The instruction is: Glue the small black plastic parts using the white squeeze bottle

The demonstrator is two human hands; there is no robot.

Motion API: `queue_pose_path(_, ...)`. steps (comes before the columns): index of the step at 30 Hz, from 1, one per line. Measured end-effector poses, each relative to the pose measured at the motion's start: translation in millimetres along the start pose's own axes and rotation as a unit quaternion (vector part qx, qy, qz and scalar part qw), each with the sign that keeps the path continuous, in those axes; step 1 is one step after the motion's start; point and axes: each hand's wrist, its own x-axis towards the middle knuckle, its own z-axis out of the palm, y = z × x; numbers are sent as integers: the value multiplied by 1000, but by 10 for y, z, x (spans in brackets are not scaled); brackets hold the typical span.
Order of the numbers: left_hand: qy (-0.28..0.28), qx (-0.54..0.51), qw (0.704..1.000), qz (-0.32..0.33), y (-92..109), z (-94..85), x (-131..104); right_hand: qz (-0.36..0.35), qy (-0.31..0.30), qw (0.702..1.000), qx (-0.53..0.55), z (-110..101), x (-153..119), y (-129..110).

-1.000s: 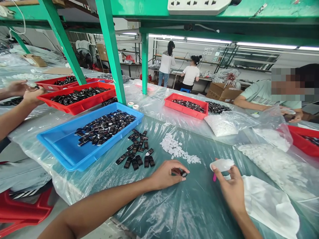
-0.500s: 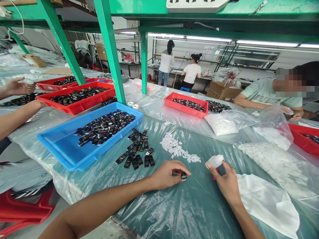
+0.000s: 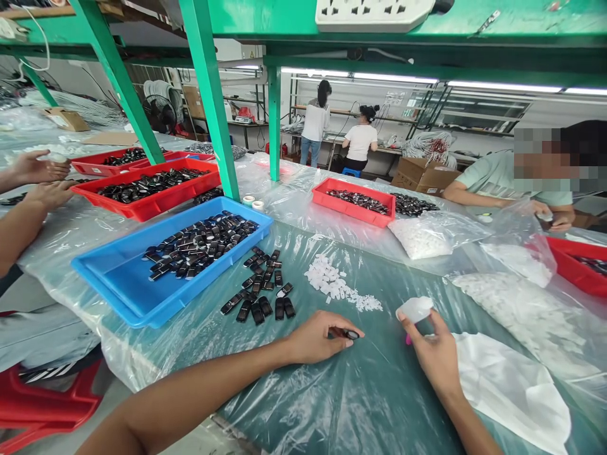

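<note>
A: Where do the hands stand?

B: The left fingers [image 3: 339, 344] are closed on a small black piece [image 3: 351, 333], just above the tabletop [image 3: 351, 404]. At three o'clock from them, the right fingers [image 3: 411, 330] are pinched on a translucent white item [image 3: 416, 309]; a pink bit [image 3: 408, 339] shows beneath it.

A: And the surface?

B: Green, under wrinkled clear plastic that throws back the light. From the left fingers, white bits [image 3: 332, 278] lie scattered at twelve, loose black pieces [image 3: 258, 309] at ten, and beyond those a blue tray [image 3: 114, 278], part filled with more.

A: Farther off?

B: A red tray [image 3: 327, 200] at twelve, a bag of white pieces [image 3: 422, 239] between one and two, a white cloth [image 3: 516, 392] just past three. Another filled red tray [image 3: 152, 207] sits at ten, beside a neighbour's hands [image 3: 45, 189].

A: What of the room?

B: A green frame [image 3: 213, 101] rises at eleven, with a power strip [image 3: 374, 16] on its beam at twelve. Two people in white tops [image 3: 315, 123] are by the far shelves [image 3: 389, 114], also at twelve, under strip lights. Cardboard boxes [image 3: 422, 175] stand at one, a person in pale green [image 3: 488, 180] leans in at two, and a fan [image 3: 159, 110] is between ten and eleven.
</note>
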Motion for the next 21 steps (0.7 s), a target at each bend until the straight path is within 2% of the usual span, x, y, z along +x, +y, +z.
queue_pose_path(3, -2, -2, 1000, -11, 7, -8, -5, 11, -41, 997, 63, -13, -109, -125)
queue_pose_path(6, 7, 4, 1000, -14, 4, -10, -4, 48, -90, 978, 183, -12, -230, -230)
queue_pose_path(10, 21, 3, 1000, -3, -12, -8, 4, 96, -157, 923, 339, 13, -360, -358)
queue_pose_path(13, 37, 5, 999, 8, -19, -6, 8, 136, -202, 867, 434, 34, -425, -447)
queue_pose_path(15, 48, 12, 999, 7, -18, -4, 10, 172, -212, 834, 480, 48, -454, -489)
queue_pose_path(17, 61, 26, 998, 3, -10, -4, 12, 200, -204, 815, 504, 62, -469, -509)
queue_pose_path(21, 78, 59, 995, 4, 21, -14, 17, 218, -182, 823, 491, 90, -461, -484)
